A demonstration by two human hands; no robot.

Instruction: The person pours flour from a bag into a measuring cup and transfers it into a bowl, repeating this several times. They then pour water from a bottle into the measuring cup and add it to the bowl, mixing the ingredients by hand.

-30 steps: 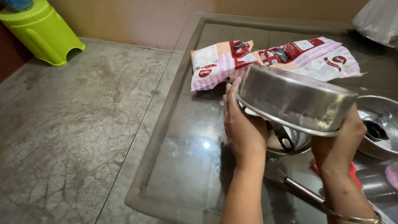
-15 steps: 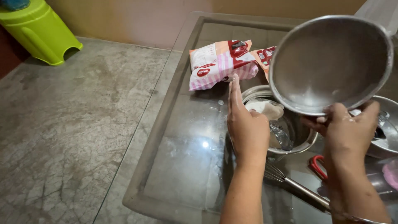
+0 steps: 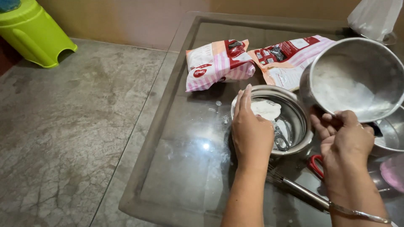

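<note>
Fingers (image 3: 326,126) gripping round steel pan (image 3: 357,77), floury

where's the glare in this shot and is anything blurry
Head view: a small bright light reflection sits on the glass table beside the left hand; the steel pan held by the right hand shows soft sheen; the pink object at the right edge is blurred.

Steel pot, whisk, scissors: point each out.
steel pot (image 3: 357,80), head view, inner wall, held by right hand (image 3: 345,138)
whisk (image 3: 294,189), head view, handle
scissors (image 3: 315,164), head view, red grip
</note>
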